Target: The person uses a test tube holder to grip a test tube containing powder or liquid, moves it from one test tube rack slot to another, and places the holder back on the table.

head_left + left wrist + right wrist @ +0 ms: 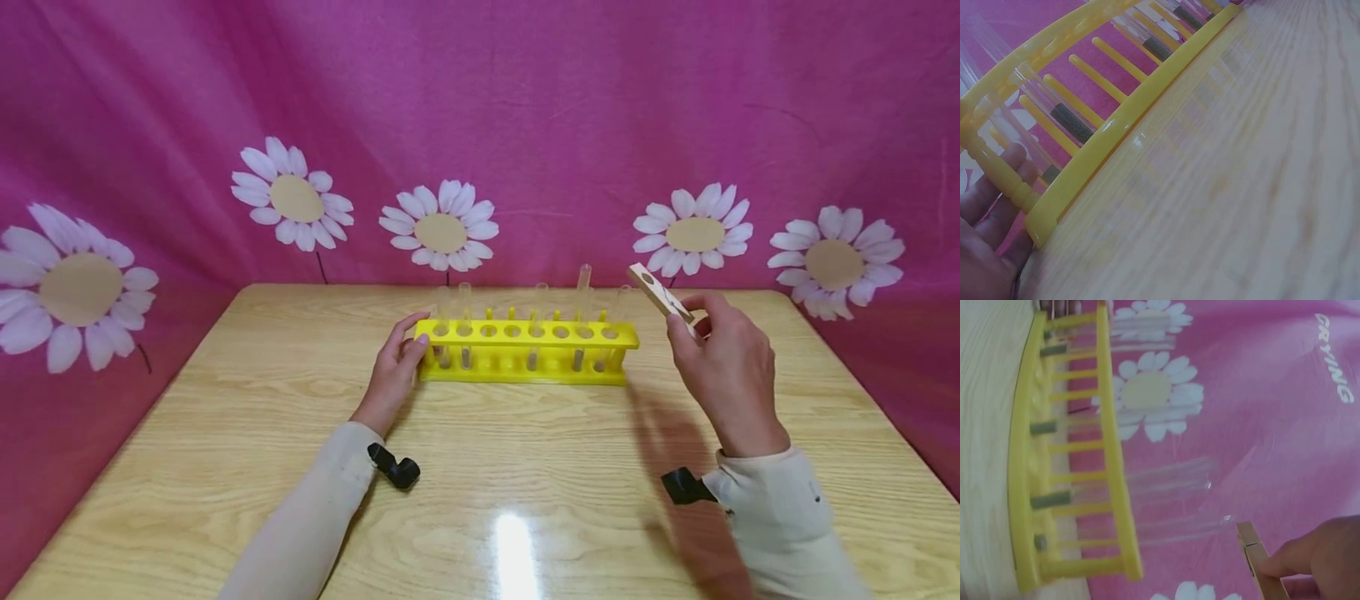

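Observation:
A yellow test tube rack (517, 377) stands upright on the table. My left hand (393, 367) grips its left end, thumb in front and fingers behind, as the left wrist view also shows. Several clear test tubes (582, 292) stand in the holes, with dark grey-green matter at their bottoms; one near the right rises higher than the others. Right of the rack, my right hand (727, 367) pinches a wooden test tube clamp (660, 293) with a wire spring. In the right wrist view the tip of the clamp is close to a tube's mouth; whether they touch I cannot tell.
The wooden table (480, 450) carries a bright reflection near its front. Behind and at both sides hangs a magenta cloth (562, 125) printed with white daisies. Black straps (686, 486) stick out from both sleeve cuffs.

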Available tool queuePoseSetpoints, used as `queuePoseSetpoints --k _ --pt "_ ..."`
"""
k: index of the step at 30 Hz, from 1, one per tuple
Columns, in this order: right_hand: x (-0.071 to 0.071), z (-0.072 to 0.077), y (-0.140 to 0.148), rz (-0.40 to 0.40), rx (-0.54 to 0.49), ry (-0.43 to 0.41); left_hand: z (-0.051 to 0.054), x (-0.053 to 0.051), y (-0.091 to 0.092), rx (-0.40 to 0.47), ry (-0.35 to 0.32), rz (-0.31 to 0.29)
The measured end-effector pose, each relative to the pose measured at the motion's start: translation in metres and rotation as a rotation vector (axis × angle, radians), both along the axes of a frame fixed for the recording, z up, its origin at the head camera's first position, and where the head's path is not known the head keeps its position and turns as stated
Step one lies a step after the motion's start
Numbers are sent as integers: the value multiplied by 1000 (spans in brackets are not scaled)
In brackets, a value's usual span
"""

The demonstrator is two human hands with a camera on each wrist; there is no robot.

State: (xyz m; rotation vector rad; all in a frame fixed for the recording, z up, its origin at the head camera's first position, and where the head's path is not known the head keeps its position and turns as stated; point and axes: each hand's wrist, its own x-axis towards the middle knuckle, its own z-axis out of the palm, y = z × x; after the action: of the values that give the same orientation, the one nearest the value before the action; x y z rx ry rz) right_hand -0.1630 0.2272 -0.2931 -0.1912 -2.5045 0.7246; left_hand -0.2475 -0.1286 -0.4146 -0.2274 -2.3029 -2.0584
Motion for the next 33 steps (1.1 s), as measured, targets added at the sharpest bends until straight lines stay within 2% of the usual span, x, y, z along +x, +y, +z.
queuePoseSetpoints --k 5,12,17,20,24,29,33 --pt "-6 -8 12 -32 7 -16 0 -1 1 2 -1 1" --pt "-10 -22 24 -40 44 -128 0 -1 0 35 34 -36" --pt "-12 -27 32 -18 76 -174 15 10 2 23 26 -42" --pt "-15 -32 35 2 84 -222 13 9 3 23 42 -28" --pt "-19 -40 38 10 75 -312 -2 -2 1 39 58 -13" --pt "-21 -49 41 22 70 -433 -3 -2 0 42 54 -23" --pt "-22 -56 40 40 62 -550 1 0 -1 67 48 -45"
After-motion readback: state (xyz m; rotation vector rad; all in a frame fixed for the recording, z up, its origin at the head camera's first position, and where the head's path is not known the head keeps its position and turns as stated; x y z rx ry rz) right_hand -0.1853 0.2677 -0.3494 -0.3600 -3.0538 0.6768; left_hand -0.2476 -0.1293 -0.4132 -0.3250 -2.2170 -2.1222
